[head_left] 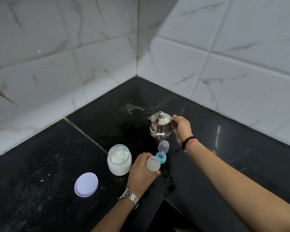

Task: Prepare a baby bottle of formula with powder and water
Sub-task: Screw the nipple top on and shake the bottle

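Gripping the open baby bottle [152, 164] was the left hand [141, 173], fingers curled round its body, thumb at the near side; bottle held slightly tilted just above the worktop [40, 164], close to its inner front corner, cloudy whitish contents noted inside. Found closed round the handle side of the steel kettle [160, 125] was the right hand [182, 128], kettle upright with lid on, resting on the worktop toward the back corner; whether lifted, not determinable. Observed between kettle and bottle: clear bottle cap [163, 146] and teal collar with teat [161, 157], just beside each other, collar nearly touching the bottle. Recorded left of the bottle, near it: open powder jar [119, 160] holding white powder and a pale green scoop [123, 154]. Noted apart from the jar, toward the front edge: white jar lid [86, 184], lying flat. Seen on wrists: metal watch [129, 197] left, dark bead bracelet [187, 141] right.
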